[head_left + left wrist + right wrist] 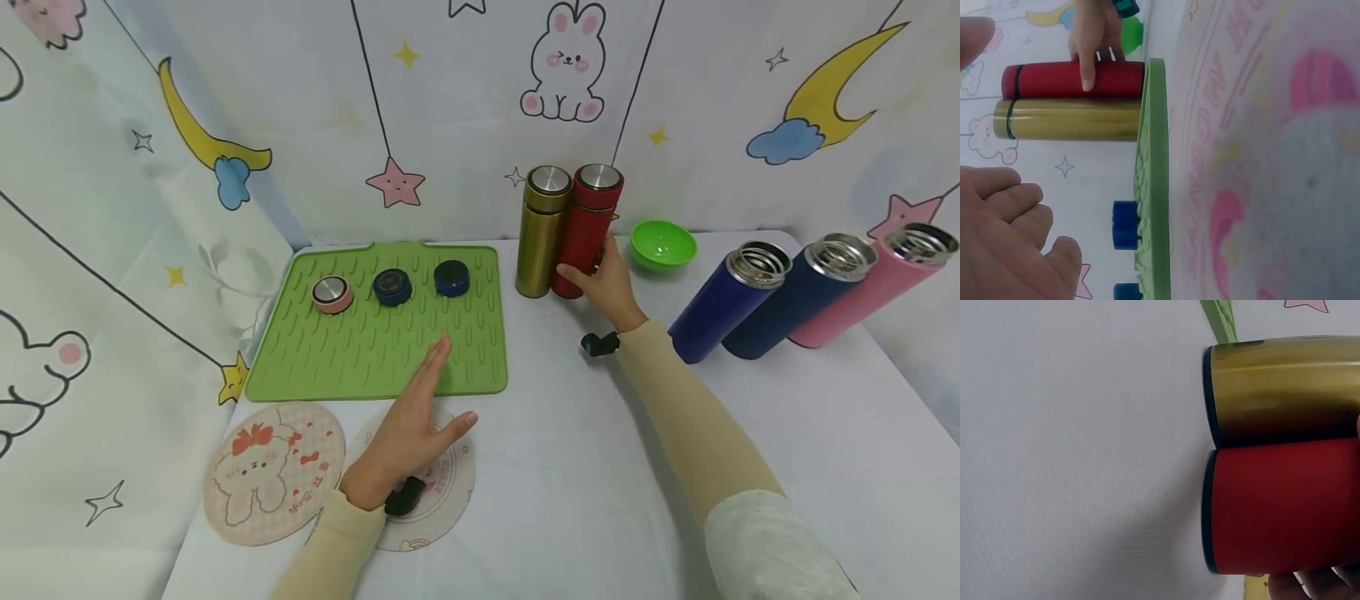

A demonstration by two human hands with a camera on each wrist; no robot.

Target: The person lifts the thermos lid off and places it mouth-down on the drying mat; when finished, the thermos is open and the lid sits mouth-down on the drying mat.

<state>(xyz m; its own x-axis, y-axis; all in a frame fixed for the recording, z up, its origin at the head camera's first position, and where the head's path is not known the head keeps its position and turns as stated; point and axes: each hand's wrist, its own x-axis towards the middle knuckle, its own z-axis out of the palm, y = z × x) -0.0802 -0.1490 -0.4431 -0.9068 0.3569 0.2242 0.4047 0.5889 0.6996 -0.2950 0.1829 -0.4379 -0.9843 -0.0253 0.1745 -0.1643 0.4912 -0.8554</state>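
Note:
My right hand (609, 287) grips the lower body of a red thermos bottle (589, 229) that stands upright with its silver-topped lid on. A gold thermos bottle (543, 237), also lidded, stands touching it on the left. In the right wrist view, the dark bases of the red bottle (1279, 509) and the gold bottle (1285, 394) lie side by side. My left hand (408, 437) is held with straight fingers above a round coaster (453, 508), near the front of a green mat (322, 362), and holds nothing.
On the mat sit a pink bottle cap (332, 295), a dark blue cap (392, 287) and a blue cap (452, 278). Lidless blue (723, 304), navy (795, 300) and pink (862, 292) bottles stand at the right. A green bowl (663, 247) and another coaster (273, 475) lie nearby.

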